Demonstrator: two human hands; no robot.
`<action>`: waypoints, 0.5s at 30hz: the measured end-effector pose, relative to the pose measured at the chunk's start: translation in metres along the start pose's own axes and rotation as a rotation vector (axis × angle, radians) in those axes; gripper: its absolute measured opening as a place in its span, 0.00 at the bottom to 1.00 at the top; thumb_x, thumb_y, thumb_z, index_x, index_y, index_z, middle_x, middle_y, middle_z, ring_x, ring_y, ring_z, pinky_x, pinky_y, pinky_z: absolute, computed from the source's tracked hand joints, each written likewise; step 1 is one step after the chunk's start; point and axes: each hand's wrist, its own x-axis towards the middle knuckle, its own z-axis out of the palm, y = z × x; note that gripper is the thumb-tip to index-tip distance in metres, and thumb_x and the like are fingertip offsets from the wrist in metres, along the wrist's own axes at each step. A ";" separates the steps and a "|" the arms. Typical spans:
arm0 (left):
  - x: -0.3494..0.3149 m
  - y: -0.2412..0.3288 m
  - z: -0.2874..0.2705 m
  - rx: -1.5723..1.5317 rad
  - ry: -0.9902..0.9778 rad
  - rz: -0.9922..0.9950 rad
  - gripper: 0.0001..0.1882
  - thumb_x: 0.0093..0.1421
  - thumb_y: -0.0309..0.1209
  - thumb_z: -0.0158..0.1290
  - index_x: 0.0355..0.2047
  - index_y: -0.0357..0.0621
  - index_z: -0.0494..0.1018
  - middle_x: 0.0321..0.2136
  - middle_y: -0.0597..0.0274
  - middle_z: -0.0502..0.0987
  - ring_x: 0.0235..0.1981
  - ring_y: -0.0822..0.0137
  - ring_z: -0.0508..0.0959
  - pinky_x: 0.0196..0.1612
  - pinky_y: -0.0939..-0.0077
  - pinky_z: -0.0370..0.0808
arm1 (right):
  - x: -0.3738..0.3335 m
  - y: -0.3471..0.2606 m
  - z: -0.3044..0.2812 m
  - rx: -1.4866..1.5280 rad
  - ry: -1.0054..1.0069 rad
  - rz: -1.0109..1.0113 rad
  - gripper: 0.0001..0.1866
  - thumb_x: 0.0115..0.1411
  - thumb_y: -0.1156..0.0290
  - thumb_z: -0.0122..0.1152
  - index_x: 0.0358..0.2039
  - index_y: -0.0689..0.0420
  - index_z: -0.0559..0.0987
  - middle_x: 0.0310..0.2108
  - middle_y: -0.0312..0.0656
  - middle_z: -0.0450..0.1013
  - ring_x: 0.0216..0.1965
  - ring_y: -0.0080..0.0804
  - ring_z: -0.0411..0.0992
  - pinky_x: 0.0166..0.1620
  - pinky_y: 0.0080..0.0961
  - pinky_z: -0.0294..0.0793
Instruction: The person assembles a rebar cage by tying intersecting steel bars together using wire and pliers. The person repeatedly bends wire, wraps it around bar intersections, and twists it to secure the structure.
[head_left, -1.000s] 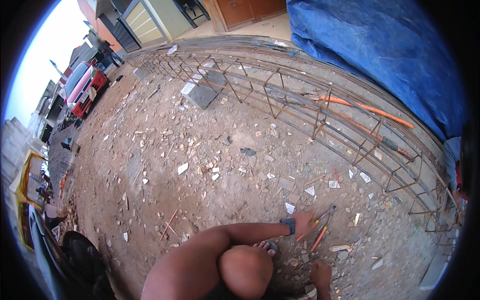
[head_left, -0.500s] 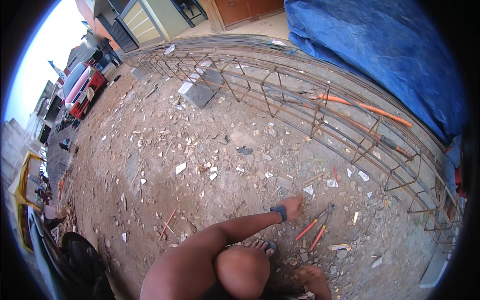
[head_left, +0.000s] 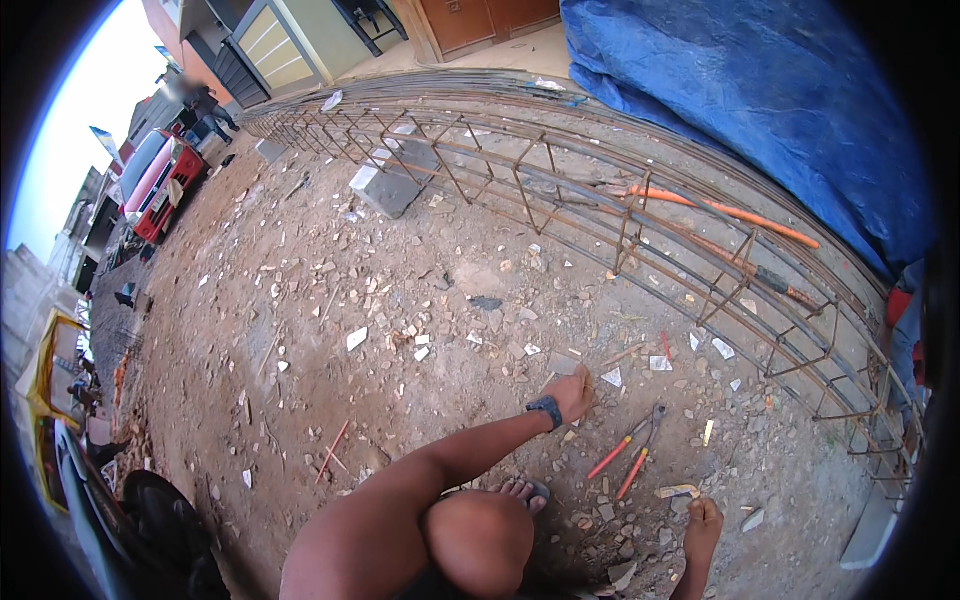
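My left hand (head_left: 573, 394), with a dark band on the wrist, is low over the dirt beside a flat grey tile piece (head_left: 562, 364). Its fingers are curled closed, and whatever they may hold is hidden. To the right my right hand (head_left: 703, 522) is also closed, knuckles up, near a yellowish scrap (head_left: 678, 491); I cannot make out anything in it. Between the two hands, a pair of pliers (head_left: 640, 440) with red and yellow handles lies on the ground, its handles spread and its jaws pointing away from me.
A long rusty rebar cage (head_left: 540, 215) curves along the far and right side, propped on a concrete block (head_left: 386, 188). An orange pipe (head_left: 730, 213) lies by it. Blue tarp (head_left: 740, 110) hangs behind. Tile shards litter the dirt. A red vehicle (head_left: 160, 185) and people stand far left.
My right hand has moved right and a little farther away, beside the yellowish scrap. My left hand has shifted slightly left and away from me. The pliers stay on the ground.
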 end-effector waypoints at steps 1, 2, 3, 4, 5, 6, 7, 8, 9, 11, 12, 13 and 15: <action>0.000 0.015 -0.003 -0.016 0.000 0.015 0.13 0.62 0.35 0.46 0.43 0.42 0.64 0.26 0.39 0.78 0.31 0.37 0.79 0.35 0.43 0.74 | -0.008 0.023 0.000 -0.292 -0.110 -0.141 0.13 0.64 0.71 0.57 0.23 0.62 0.76 0.18 0.34 0.69 0.24 0.25 0.71 0.27 0.27 0.72; 0.000 0.024 -0.005 -0.031 0.002 0.021 0.13 0.62 0.35 0.46 0.43 0.42 0.64 0.26 0.39 0.78 0.31 0.37 0.79 0.35 0.43 0.74 | -0.019 0.044 0.001 -0.585 -0.228 -0.279 0.13 0.64 0.71 0.56 0.23 0.62 0.76 0.18 0.33 0.69 0.23 0.24 0.71 0.27 0.26 0.71; 0.000 0.021 -0.009 -0.010 0.039 -0.002 0.14 0.62 0.36 0.46 0.44 0.41 0.64 0.27 0.38 0.78 0.32 0.37 0.79 0.36 0.43 0.74 | -0.025 0.053 0.004 -0.866 -0.365 -0.421 0.13 0.64 0.71 0.56 0.23 0.62 0.75 0.18 0.33 0.68 0.23 0.24 0.71 0.27 0.25 0.71; -0.002 0.009 -0.014 0.024 0.071 -0.040 0.15 0.62 0.36 0.46 0.44 0.41 0.64 0.27 0.37 0.79 0.32 0.37 0.80 0.36 0.42 0.74 | -0.030 0.029 0.002 -0.553 -0.661 -0.246 0.13 0.64 0.71 0.56 0.23 0.62 0.75 0.18 0.33 0.69 0.23 0.24 0.71 0.27 0.26 0.71; -0.003 -0.005 -0.020 0.058 0.104 -0.075 0.15 0.63 0.37 0.46 0.44 0.40 0.63 0.28 0.37 0.79 0.33 0.38 0.80 0.37 0.42 0.74 | -0.034 -0.031 -0.011 -0.230 -0.935 -0.062 0.13 0.64 0.71 0.56 0.23 0.62 0.75 0.18 0.33 0.69 0.23 0.25 0.71 0.27 0.26 0.70; 0.001 -0.015 -0.022 0.033 0.134 -0.075 0.15 0.63 0.37 0.46 0.45 0.40 0.63 0.28 0.37 0.79 0.33 0.38 0.80 0.37 0.42 0.74 | -0.035 -0.066 -0.024 0.093 -1.168 0.131 0.12 0.63 0.71 0.56 0.22 0.62 0.75 0.18 0.33 0.70 0.23 0.25 0.72 0.27 0.26 0.70; 0.004 -0.028 -0.027 0.010 0.163 -0.074 0.15 0.63 0.37 0.46 0.45 0.41 0.63 0.28 0.38 0.79 0.33 0.38 0.80 0.37 0.42 0.74 | -0.039 -0.041 -0.032 0.339 -0.832 0.112 0.12 0.62 0.72 0.56 0.23 0.62 0.75 0.19 0.34 0.71 0.24 0.27 0.73 0.27 0.29 0.70; 0.003 -0.033 -0.027 -0.025 0.185 -0.075 0.15 0.63 0.37 0.46 0.45 0.41 0.63 0.27 0.38 0.79 0.32 0.38 0.80 0.36 0.42 0.74 | -0.039 -0.025 -0.048 0.557 -0.481 0.100 0.11 0.62 0.72 0.57 0.23 0.63 0.75 0.19 0.35 0.72 0.25 0.28 0.74 0.27 0.31 0.70; -0.002 -0.036 -0.024 -0.024 0.187 -0.084 0.15 0.63 0.37 0.46 0.45 0.41 0.63 0.27 0.38 0.79 0.32 0.37 0.80 0.37 0.42 0.74 | -0.022 -0.009 -0.055 0.763 -0.324 0.189 0.10 0.60 0.72 0.57 0.23 0.63 0.75 0.20 0.36 0.73 0.26 0.29 0.75 0.28 0.33 0.70; 0.001 -0.018 -0.025 -0.027 0.190 -0.066 0.15 0.63 0.38 0.47 0.44 0.42 0.63 0.27 0.39 0.79 0.32 0.37 0.79 0.37 0.43 0.74 | 0.001 0.007 -0.059 0.454 -0.054 0.091 0.10 0.60 0.72 0.58 0.24 0.63 0.76 0.20 0.36 0.74 0.25 0.30 0.76 0.28 0.35 0.71; 0.005 -0.004 -0.027 -0.034 0.169 -0.022 0.14 0.63 0.37 0.47 0.44 0.42 0.64 0.26 0.39 0.78 0.31 0.37 0.79 0.36 0.43 0.74 | 0.006 0.030 -0.052 -0.061 0.035 -0.078 0.11 0.61 0.72 0.59 0.23 0.63 0.76 0.20 0.35 0.74 0.24 0.29 0.75 0.28 0.34 0.71; 0.009 0.009 -0.028 -0.040 0.150 0.017 0.13 0.63 0.36 0.47 0.44 0.43 0.64 0.26 0.39 0.78 0.30 0.37 0.79 0.35 0.43 0.74 | 0.006 0.053 -0.046 -0.578 0.115 -0.238 0.12 0.62 0.71 0.59 0.23 0.63 0.77 0.19 0.33 0.73 0.23 0.28 0.74 0.28 0.34 0.71; 0.015 0.004 -0.039 -0.009 0.173 0.016 0.13 0.64 0.36 0.47 0.44 0.43 0.64 0.26 0.39 0.78 0.30 0.36 0.79 0.35 0.44 0.74 | -0.007 0.051 -0.041 -0.505 -0.429 -0.241 0.14 0.64 0.70 0.58 0.22 0.63 0.77 0.19 0.34 0.73 0.22 0.31 0.74 0.28 0.33 0.73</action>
